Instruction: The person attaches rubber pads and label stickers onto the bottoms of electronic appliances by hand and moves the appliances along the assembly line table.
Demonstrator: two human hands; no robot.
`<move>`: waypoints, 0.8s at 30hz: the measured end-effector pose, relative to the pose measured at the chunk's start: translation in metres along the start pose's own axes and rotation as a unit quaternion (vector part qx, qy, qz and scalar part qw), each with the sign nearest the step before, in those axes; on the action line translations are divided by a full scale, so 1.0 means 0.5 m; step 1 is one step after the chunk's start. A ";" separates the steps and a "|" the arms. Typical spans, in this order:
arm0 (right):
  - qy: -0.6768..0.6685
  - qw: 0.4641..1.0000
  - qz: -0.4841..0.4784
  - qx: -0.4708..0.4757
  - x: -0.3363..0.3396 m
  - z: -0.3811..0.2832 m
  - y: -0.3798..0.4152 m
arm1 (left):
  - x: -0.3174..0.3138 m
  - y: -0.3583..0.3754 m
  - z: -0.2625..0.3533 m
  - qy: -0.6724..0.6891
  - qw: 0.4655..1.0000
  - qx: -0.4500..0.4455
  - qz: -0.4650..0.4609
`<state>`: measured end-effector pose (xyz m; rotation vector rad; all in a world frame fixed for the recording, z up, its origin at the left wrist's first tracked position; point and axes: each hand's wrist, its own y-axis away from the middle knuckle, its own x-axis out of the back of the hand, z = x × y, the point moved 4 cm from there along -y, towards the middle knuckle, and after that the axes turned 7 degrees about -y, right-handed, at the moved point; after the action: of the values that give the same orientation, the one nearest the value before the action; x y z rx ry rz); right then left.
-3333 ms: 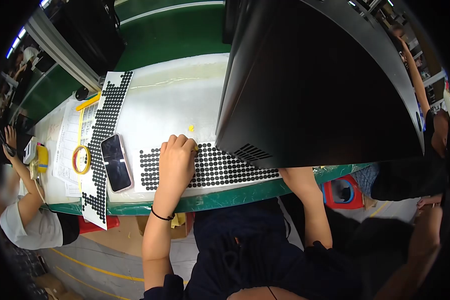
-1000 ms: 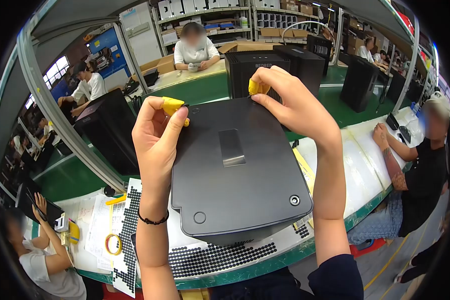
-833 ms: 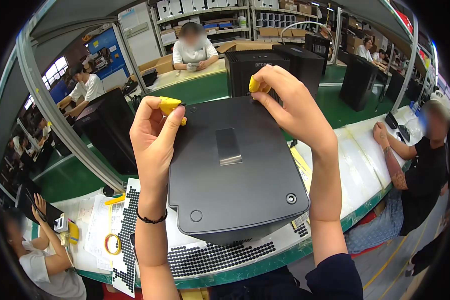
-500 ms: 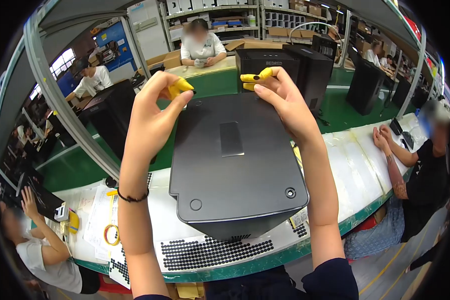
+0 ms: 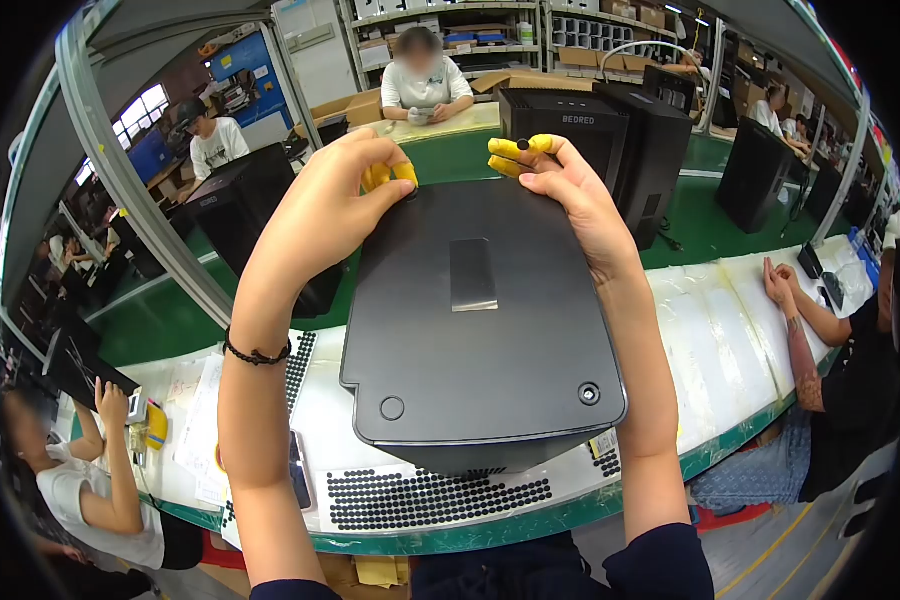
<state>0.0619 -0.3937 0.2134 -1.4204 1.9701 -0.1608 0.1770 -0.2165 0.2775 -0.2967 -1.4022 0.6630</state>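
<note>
A black computer case (image 5: 470, 370) lies in front of me, its flat panel up, with a dark rectangular sticker (image 5: 473, 275) mid-panel. At its far left corner, my left hand (image 5: 355, 190), with yellow finger covers, pinches thumb to fingers over a small black round pad, mostly hidden. My right hand (image 5: 570, 190) is curled at the far right corner, its thumb near the panel's edge. Another black round pad (image 5: 523, 145) shows at its yellow-covered fingertips. The near left corner has a ring outline (image 5: 392, 408); the near right corner has a round fitting with a screw (image 5: 589, 394).
Sheets of black round pads (image 5: 440, 500) lie on the white bench (image 5: 710, 330) before the case. A phone (image 5: 301, 470) is beside my left forearm. Other black cases (image 5: 565, 140) stand on the green surface beyond. Co-workers sit at left, right and across.
My left hand has moved onto the case's far left corner and pinches there. My right hand has shifted slightly right. The camera view has tilted a little, uncovering the phone.
</note>
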 end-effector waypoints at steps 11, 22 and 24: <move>0.013 1.000 -0.011 0.003 0.003 0.000 -0.002 | 0.025 0.023 0.030 -0.079 0.991 -0.103 0.012; 0.176 0.968 0.017 0.178 -0.040 -0.072 0.087 | 0.045 0.117 0.018 0.040 0.975 -0.056 0.210; 0.280 0.940 -0.035 0.191 -0.060 -0.106 0.132 | 0.044 0.150 0.022 0.129 0.961 -0.045 0.240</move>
<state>-0.0167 -0.3567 0.2360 -1.2689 2.1611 -1.0234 0.1483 -0.1465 0.2550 -0.7848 -1.1155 0.9191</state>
